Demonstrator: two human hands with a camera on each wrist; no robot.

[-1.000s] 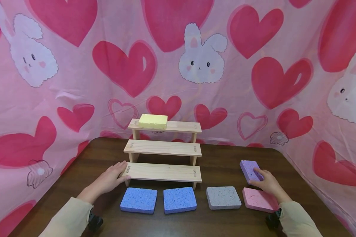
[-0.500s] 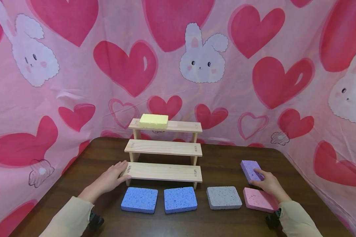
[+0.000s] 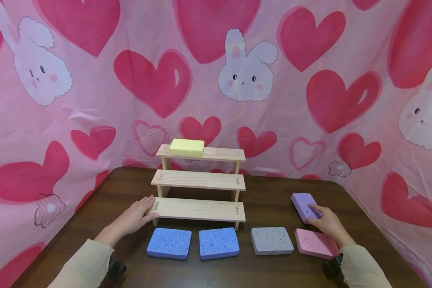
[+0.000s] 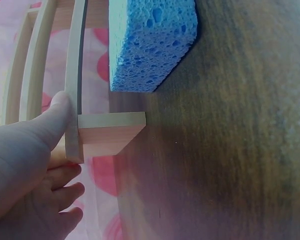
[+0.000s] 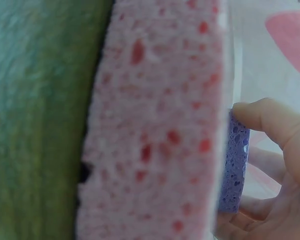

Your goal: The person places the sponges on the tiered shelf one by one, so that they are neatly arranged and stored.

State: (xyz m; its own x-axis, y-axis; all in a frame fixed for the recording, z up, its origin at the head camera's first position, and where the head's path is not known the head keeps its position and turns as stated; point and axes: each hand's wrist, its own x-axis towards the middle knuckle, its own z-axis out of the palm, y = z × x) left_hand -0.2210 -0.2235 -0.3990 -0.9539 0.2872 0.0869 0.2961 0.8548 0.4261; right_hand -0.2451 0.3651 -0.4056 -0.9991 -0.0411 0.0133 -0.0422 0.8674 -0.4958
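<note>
A three-tier wooden shelf rack (image 3: 201,209) stands on the table, and my left hand (image 3: 131,218) holds the left end of its lowest board. The left wrist view shows the thumb (image 4: 57,112) against the board, fingers curled by its end. On the right, my right hand (image 3: 327,224) grips a purple sponge (image 3: 304,206) between thumb and fingers; in the right wrist view the purple sponge (image 5: 234,165) is partly hidden behind a pink sponge (image 5: 155,120). That pink sponge (image 3: 315,243) lies just below the right hand. A yellow sponge (image 3: 186,147) sits on the top board's left part.
Two blue sponges, a left one (image 3: 169,243) and a right one (image 3: 219,243), lie in front of the rack. A grey sponge (image 3: 272,241) lies between them and the pink one. A pink heart-patterned cloth (image 3: 209,80) hangs behind the brown table (image 3: 270,200).
The purple sponge has shifted very slightly away from me with the right hand. My left hand keeps its place on the rack.
</note>
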